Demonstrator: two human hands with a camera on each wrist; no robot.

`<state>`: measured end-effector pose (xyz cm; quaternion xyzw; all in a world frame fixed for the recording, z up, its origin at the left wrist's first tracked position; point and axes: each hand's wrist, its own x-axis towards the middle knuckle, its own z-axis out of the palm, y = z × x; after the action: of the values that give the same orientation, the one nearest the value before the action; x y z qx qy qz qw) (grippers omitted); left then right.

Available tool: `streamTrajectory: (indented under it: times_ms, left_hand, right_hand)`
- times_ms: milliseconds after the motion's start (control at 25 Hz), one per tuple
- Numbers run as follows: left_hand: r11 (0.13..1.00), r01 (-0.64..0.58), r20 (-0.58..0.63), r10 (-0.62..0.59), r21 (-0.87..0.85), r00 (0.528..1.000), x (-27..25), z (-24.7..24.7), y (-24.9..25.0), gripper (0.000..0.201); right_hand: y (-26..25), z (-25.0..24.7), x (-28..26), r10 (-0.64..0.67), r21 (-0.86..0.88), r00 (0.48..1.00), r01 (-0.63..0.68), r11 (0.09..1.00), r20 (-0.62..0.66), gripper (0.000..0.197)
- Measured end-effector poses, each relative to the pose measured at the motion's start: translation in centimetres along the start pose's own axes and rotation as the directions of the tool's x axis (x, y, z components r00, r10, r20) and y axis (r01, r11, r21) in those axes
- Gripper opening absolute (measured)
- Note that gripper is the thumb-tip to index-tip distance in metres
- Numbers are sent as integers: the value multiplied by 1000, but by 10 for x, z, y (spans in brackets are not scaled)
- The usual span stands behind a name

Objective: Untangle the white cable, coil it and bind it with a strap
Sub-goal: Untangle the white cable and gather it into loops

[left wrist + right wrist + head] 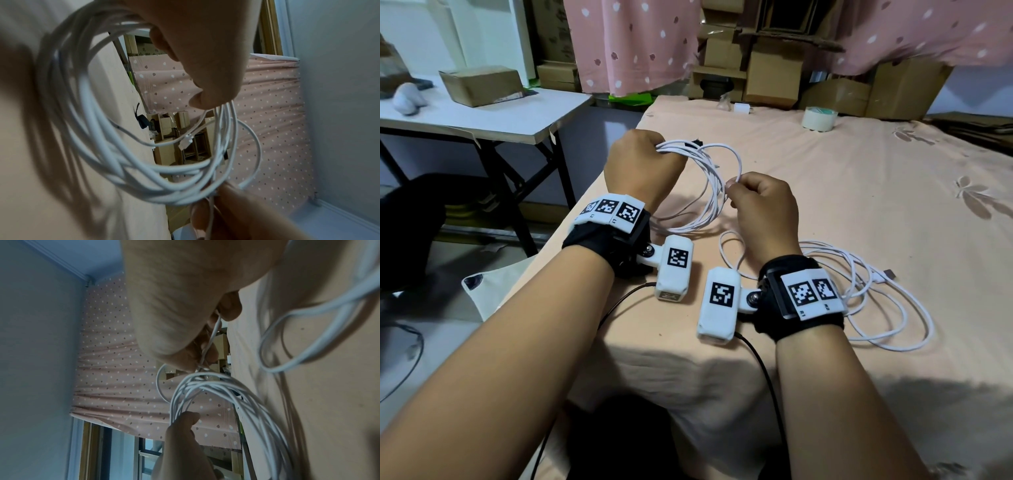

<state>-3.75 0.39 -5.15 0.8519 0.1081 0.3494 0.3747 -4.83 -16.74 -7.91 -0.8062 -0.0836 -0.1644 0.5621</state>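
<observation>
Your left hand [643, 164] grips the gathered loops of the white cable [705, 192] at their top, the coil hanging down between your hands, its plane roughly upright; your right hand [763, 205], just beside the coil's near edge, pinches a single strand feeding the next loop; the uncoiled slack [876, 301] lies on the bed [859, 192] behind your right wrist, thin, white, loosely looped.

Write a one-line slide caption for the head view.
Left hand grips the coiled white cable while right hand pinches a strand; uncoiled loops lie on the peach cloth.
</observation>
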Motion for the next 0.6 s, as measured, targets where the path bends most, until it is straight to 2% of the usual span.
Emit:
streamTrajectory:
  times_ms: [120,240,400,600]
  left_hand:
    - [994,-96,0,97,-47,995,1,0,0,38]
    - [984,-155,17,157,-92,987,0,1,0,42]
    - [959,-228,135,252,-168,958,-4,3,3,41]
    - [942,-283,207,318,-180,925,-6,5,4,33]
  right_hand:
    - [-5,-1,-3,9,67,1000,-9,998,0,32]
    - [-12,-5,-4,100,235,994,-109,966,53,38]
    - [-10,-1,-1,191,368,976,-217,904,106,55]
    - [-13,1,-1,103,372,985,-147,917,137,43]
